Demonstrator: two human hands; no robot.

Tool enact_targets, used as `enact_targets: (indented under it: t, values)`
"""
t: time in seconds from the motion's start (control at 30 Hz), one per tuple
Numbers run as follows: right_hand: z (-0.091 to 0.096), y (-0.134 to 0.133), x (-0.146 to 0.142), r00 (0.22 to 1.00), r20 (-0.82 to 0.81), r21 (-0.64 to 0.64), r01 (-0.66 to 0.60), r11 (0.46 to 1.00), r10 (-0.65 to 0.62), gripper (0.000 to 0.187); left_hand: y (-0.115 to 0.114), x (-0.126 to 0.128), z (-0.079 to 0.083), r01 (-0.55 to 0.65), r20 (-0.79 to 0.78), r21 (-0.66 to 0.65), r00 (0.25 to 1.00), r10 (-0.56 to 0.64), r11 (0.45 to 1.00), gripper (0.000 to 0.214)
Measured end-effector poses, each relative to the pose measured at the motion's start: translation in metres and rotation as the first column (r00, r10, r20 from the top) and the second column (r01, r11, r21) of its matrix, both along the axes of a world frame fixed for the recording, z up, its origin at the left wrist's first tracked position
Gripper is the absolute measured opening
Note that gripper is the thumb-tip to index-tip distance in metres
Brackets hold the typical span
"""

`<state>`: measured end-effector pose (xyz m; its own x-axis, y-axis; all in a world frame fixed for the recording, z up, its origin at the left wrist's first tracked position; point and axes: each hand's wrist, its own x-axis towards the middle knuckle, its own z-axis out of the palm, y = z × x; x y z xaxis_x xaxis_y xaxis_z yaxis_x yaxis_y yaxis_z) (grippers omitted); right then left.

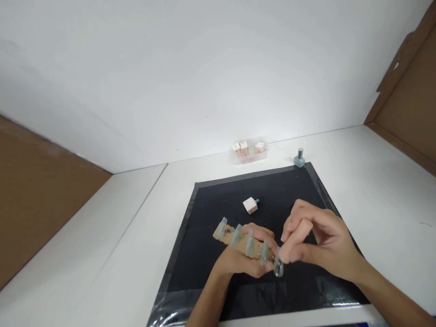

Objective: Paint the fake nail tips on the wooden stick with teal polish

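Note:
My left hand (235, 262) is closed around a tan strip (241, 246) held above the black mat. A row of several pale green, glossy false nail tips (250, 243) stands along it. My right hand (329, 241) pinches a peach-coloured, blunt-ended stick-like piece (297, 240), its lower end at the rightmost nail tip (278, 267). Whether the two touch I cannot tell. Beyond my hands, a small white block (250, 205) with a short green stem lies on the mat.
The black mat (211, 200) has a clear taped border and rests on a white table (136, 236). Behind it stands a clear tray (252, 156) holding several white-headed, peach-stemmed pieces. A pale green bottle (299, 161) with a silver cap stands at the far right corner. Brown panels (44, 195) flank the table.

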<state>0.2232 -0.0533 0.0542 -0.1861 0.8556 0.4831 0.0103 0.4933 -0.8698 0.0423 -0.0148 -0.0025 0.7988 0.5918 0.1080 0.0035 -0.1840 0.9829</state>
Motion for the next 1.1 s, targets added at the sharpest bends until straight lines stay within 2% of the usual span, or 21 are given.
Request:
enact_targets:
  t: [0.07, 0.13, 0.27, 0.4, 0.5, 0.53, 0.63, 0.77, 0.87, 1.0, 1.1]
  values:
    - [-0.002, 0.0, 0.001, 0.992, 0.011, -0.011, 0.127, 0.992, -0.126, 0.013, -0.001, 0.0, 0.0, -0.012, 0.118, -0.036, 0.993, 0.016, 0.999, 0.04]
    - [-0.003, 0.0, 0.002, 0.983, -0.019, -0.011, 0.181, 0.983, -0.181, 0.012, -0.002, 0.0, 0.001, -0.012, 0.184, -0.065, 0.983, 0.024, 0.998, 0.032]
    - [0.0, 0.001, 0.003, 1.0, -0.013, 0.01, 0.016, 1.0, -0.016, 0.018, -0.002, 0.001, 0.005, -0.003, 0.136, -0.107, 0.991, 0.018, 0.994, 0.029]
    - [0.001, 0.001, 0.003, 0.994, 0.029, -0.022, 0.105, 0.994, -0.105, 0.018, -0.002, 0.002, 0.008, -0.008, 0.095, -0.125, 0.995, 0.021, 0.992, 0.029]
    - [0.001, 0.002, 0.003, 1.0, 0.015, -0.021, -0.004, 1.0, 0.004, 0.016, -0.003, 0.003, 0.008, -0.008, 0.085, -0.133, 0.996, 0.019, 0.991, 0.023]
    - [0.001, 0.002, 0.004, 0.999, 0.042, -0.025, -0.005, 1.0, 0.006, 0.016, -0.003, 0.004, 0.007, -0.005, 0.09, -0.136, 0.996, 0.018, 0.991, 0.021]
    - [0.001, 0.002, 0.004, 0.991, 0.096, -0.04, 0.102, 0.994, -0.097, 0.019, -0.004, 0.005, 0.007, -0.007, 0.1, -0.141, 0.995, 0.021, 0.99, 0.017]
    - [0.002, 0.002, 0.005, 0.998, 0.052, -0.027, -0.017, 0.999, 0.018, 0.011, -0.003, 0.006, 0.008, -0.03, 0.059, -0.147, 0.997, 0.039, 0.989, 0.016]
    - [0.003, 0.003, 0.005, 0.997, 0.061, -0.058, 0.045, 0.997, -0.042, 0.015, -0.003, 0.007, 0.009, -0.023, 0.043, -0.151, 0.999, 0.03, 0.988, 0.017]
    - [0.002, 0.003, 0.004, 0.997, 0.063, -0.044, -0.047, 0.998, 0.049, 0.016, -0.003, 0.007, 0.01, -0.04, 0.024, -0.141, 0.999, 0.043, 0.989, 0.021]
    - [0.002, 0.002, 0.003, 0.996, 0.078, -0.043, 0.043, 0.998, -0.04, 0.012, -0.003, 0.006, 0.01, -0.026, 0.025, -0.18, 0.999, 0.031, 0.983, 0.024]
